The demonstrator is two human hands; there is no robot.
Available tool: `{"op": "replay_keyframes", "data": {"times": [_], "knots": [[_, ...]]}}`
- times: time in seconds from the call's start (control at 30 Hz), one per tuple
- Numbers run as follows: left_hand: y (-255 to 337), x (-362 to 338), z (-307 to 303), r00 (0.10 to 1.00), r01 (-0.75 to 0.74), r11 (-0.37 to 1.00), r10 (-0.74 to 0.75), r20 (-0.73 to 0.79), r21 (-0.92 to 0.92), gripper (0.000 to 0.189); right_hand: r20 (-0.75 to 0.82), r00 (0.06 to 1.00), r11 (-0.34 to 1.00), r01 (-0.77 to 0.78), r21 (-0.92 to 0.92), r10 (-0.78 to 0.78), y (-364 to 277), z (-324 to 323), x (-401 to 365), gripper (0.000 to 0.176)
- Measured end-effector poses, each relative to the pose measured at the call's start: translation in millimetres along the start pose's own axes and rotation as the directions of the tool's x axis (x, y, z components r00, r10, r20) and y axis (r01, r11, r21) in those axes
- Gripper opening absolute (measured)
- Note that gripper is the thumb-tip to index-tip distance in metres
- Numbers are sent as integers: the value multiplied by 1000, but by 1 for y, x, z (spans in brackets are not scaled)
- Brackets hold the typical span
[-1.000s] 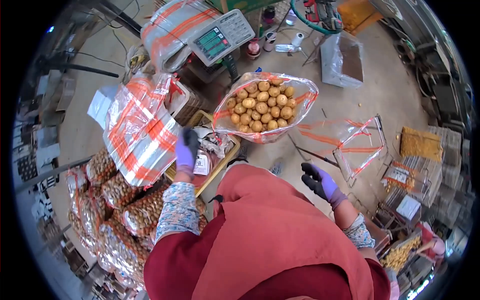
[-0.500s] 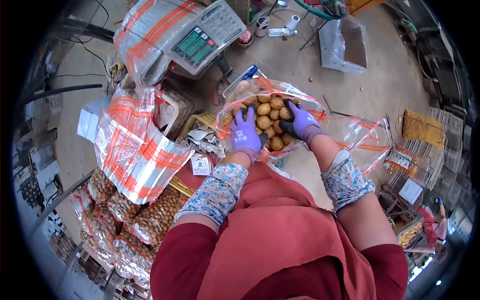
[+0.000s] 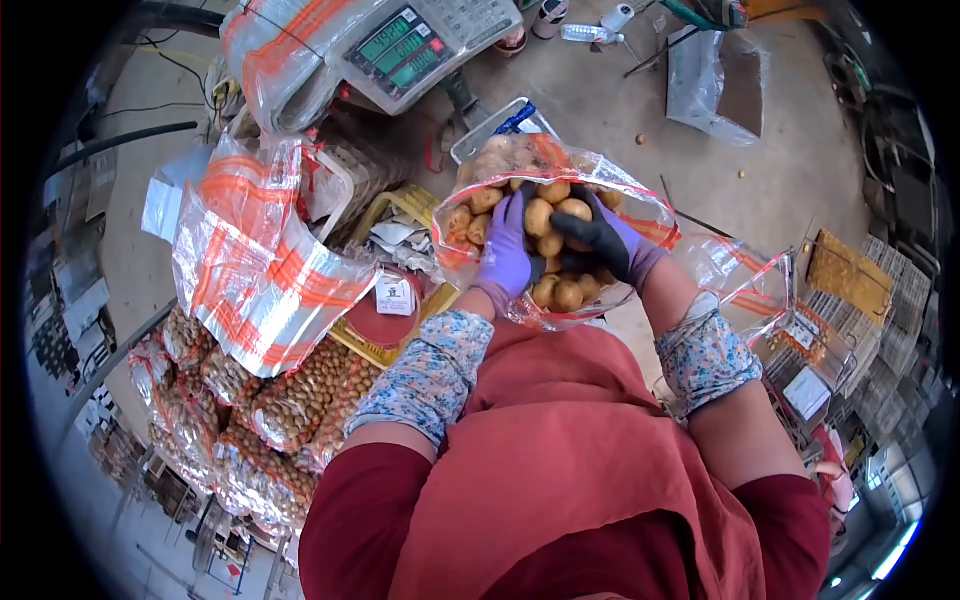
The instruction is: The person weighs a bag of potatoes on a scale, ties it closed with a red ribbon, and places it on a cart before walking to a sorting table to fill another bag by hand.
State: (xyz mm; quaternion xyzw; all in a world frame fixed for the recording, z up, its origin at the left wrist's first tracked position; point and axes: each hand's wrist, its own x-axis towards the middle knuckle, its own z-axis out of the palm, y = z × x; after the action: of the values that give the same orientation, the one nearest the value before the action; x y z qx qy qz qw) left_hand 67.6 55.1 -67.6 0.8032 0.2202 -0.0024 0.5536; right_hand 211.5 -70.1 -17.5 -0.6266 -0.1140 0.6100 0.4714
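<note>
An open clear plastic bag with orange stripes (image 3: pixel 655 205) holds several round, yellow-brown potatoes (image 3: pixel 538 217). Both of my hands, in purple gloves with black palms and fingertips, reach inside its mouth. My left hand (image 3: pixel 508 250) is turned on edge, fingers pressed against the potatoes on the left. Opposite it, my right hand (image 3: pixel 608 238) has its dark fingers curled over potatoes. A cluster of potatoes sits gripped between the two palms; some fingertips are hidden among them.
A digital scale display (image 3: pixel 400 48) stands at upper left beside striped plastic bags (image 3: pixel 275 255). A yellow crate (image 3: pixel 385 350) bears a red round container with labels (image 3: pixel 395 296). Filled potato bags (image 3: pixel 265 425) are piled lower left. An open carton (image 3: pixel 715 90) lies on the floor.
My hands have gone from lying spread on top of the potatoes to being turned inward, sunk deeper, with potatoes between them. The camera view has shifted slightly.
</note>
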Motion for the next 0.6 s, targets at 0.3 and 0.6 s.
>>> {"op": "replay_keyframes", "data": {"times": [0.3,0.6], "knots": [[50,-15,-2,999,-51,964,49,-14,-262,76,80,997,825,-42,563,-4,-9,10,-43,60],[155,-46,93,890,-454,888,449,78,76,67,-140,921,731,376,570,-365,22,-57,-199,70]]}}
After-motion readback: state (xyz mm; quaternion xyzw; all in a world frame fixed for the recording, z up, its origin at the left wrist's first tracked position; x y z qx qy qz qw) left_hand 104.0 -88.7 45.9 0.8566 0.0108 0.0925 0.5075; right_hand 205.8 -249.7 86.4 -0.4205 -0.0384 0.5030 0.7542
